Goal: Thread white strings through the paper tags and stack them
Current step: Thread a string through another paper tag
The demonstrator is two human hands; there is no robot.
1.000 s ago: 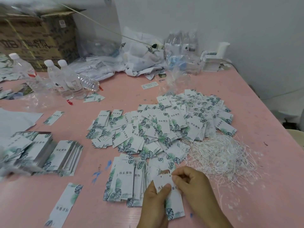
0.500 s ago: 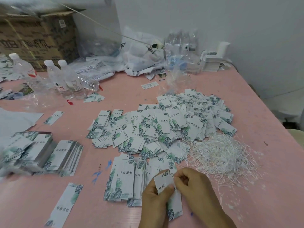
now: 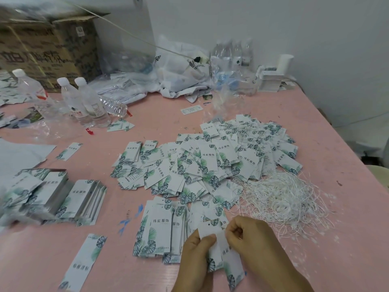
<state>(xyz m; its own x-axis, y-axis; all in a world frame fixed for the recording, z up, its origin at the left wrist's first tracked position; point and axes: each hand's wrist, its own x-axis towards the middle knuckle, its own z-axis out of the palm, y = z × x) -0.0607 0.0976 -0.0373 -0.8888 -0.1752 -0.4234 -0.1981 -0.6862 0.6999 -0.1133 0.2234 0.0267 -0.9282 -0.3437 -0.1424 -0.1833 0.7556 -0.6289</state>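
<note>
Two bare hands are seen at 6 o'clock over the pink table [image 3: 315, 127]; the left hand [image 3: 194, 257] is curled round the upper part of a leaf-printed paper tag [image 3: 211, 249], thumb laid on its face; the right hand [image 3: 250, 239] is closed, its fingertips pinched together at the top edge of a second tag [image 3: 230, 258] just beside the first; whether a string is held there cannot be told. A stack of tags [image 3: 156, 232] is lying at 7 o'clock of the hands, touching the left one; a loose heap of tags [image 3: 210, 161] is spread at 12 o'clock; a tangle of white strings [image 3: 282, 199] is found at 2 o'clock. Water bottles [image 3: 88, 102] are standing at 10 o'clock, well apart.
</note>
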